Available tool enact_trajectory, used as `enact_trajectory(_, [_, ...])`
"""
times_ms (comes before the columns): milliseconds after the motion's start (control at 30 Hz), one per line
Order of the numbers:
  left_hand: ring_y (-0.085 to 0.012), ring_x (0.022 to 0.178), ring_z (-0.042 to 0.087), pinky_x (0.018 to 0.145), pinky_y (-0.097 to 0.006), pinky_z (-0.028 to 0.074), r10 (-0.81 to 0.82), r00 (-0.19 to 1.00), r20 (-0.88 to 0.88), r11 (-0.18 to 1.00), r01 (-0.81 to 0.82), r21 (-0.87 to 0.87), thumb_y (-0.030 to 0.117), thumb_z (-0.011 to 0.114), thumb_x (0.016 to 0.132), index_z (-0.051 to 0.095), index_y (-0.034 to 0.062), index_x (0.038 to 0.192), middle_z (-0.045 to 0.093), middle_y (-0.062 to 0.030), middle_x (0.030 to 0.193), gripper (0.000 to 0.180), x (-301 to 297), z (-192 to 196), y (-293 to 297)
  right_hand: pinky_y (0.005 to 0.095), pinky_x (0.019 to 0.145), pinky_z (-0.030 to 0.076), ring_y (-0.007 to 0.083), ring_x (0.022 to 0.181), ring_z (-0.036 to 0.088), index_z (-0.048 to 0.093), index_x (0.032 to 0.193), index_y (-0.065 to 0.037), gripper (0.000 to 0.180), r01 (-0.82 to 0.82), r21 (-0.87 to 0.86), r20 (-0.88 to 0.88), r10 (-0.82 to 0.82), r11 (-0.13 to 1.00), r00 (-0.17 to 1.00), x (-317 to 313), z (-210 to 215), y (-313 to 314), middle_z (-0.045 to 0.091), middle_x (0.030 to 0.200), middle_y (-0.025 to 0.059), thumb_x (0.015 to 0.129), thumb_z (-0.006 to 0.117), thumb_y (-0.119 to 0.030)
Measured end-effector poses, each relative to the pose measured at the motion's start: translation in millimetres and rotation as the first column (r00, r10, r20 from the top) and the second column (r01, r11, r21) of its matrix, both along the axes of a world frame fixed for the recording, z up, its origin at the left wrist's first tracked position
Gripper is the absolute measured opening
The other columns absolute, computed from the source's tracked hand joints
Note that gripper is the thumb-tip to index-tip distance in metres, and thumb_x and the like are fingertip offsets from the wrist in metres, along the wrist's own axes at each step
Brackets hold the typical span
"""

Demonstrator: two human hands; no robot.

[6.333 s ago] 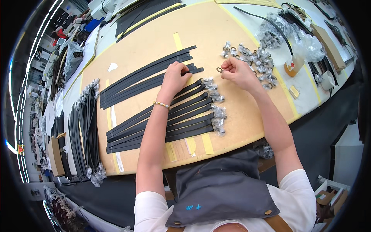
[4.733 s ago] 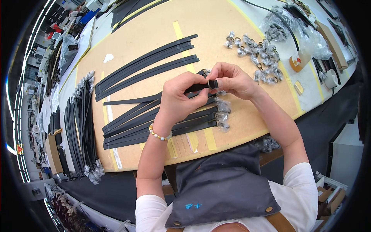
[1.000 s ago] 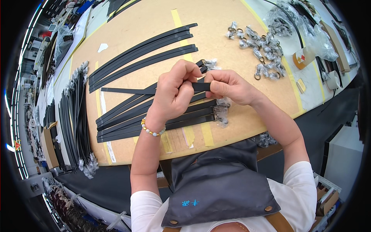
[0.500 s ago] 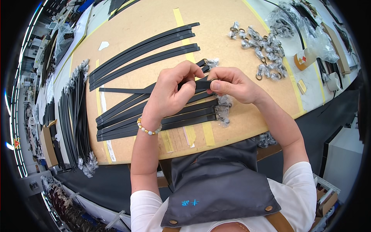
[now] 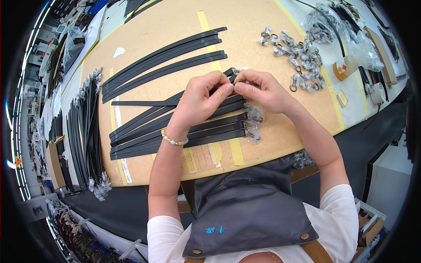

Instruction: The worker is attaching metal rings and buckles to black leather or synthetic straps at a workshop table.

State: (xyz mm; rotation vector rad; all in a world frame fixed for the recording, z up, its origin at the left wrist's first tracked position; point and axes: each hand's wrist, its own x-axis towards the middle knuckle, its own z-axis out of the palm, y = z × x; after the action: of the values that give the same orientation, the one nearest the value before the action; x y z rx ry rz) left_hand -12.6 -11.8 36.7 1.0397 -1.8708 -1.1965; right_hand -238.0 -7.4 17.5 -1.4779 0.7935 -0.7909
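The left hand and right hand are pinching a black strap near its right end, fingertips partly hiding it, while its long axis is running leftward, its tail lying on the tan board nearer the left hand.

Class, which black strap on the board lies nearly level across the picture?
The strap running to the left hand, its left end between the upper straps and lower straps; those all slant up rightward.
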Motion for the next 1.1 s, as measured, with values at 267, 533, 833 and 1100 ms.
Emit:
enact_trajectory(267, [-0.0152, 0.065, 0.057, 0.062, -0.032, 0.048, 0.182, 0.855, 0.486, 0.983, -0.173, -0.065, 0.015, 0.073, 0.092, 0.068, -0.0024, 0.088, 0.065, -0.0103, 0.071, 0.018, 41.7, 1.7, -24.3, 0.028, 0.067, 0.048, 0.01, 0.072, 0.056, 0.071, 0.102, -0.002, 0.028, 0.321, -0.215, -0.356, -0.38, 0.922, 0.854, -1.2, -12.1, -12.5, 0.065, 0.08, 0.0031, 0.096, 0.073, -0.029])
enact_trajectory(533, [-0.0208, 0.065, 0.062, 0.064, -0.035, 0.051, 0.069, 0.8, 0.596, 0.995, -0.102, 0.022, 0.014, 0.074, 0.089, 0.069, -0.002, 0.085, 0.069, -0.0127, 0.075, 0.017, 50.5, -1.3, -25.0, 0.0253, 0.064, 0.045, 0.0062, 0.069, 0.05, 0.07, 0.095, -0.001, 0.017, 0.348, -0.22, -0.351, -0.407, 0.911, 0.843, 6.9, -18.8, -15.2, 0.061, 0.076, -0.0013, 0.093, 0.075, -0.017])
enact_trajectory(833, [-0.0294, 0.096, 0.065, 0.087, -0.038, 0.052, 0.3, 0.842, 0.448, 0.92, -0.131, -0.37, 0.012, 0.071, 0.089, 0.071, 0.002, 0.095, 0.068, -0.0122, 0.096, 0.012, 52.1, -24.4, -36.6, 0.0234, 0.06, 0.041, 0.0039, 0.066, 0.046, 0.069, 0.094, -0.001, 0.016, 0.33, -0.254, -0.376, -0.407, 0.909, 0.832, 4.4, -16.0, -11.7, 0.057, 0.072, -0.0045, 0.095, 0.073, -0.017])
enact_trajectory(1100, [-0.0307, 0.112, 0.059, 0.097, -0.039, 0.049, 0.362, 0.812, 0.459, 0.832, -0.059, -0.552, 0.014, 0.072, 0.089, 0.071, 0.0044, 0.105, 0.067, -0.0104, 0.11, 0.019, 38.4, -38.5, -52.7, 0.0372, 0.091, 0.049, 0.0215, 0.099, 0.062, 0.071, 0.103, -0.005, 0.013, 0.404, -0.769, -0.212, -0.794, 0.495, 0.57, -37.6, -17.5, -42.9, 0.07, 0.099, 0.0074, 0.094, 0.066, -0.014])
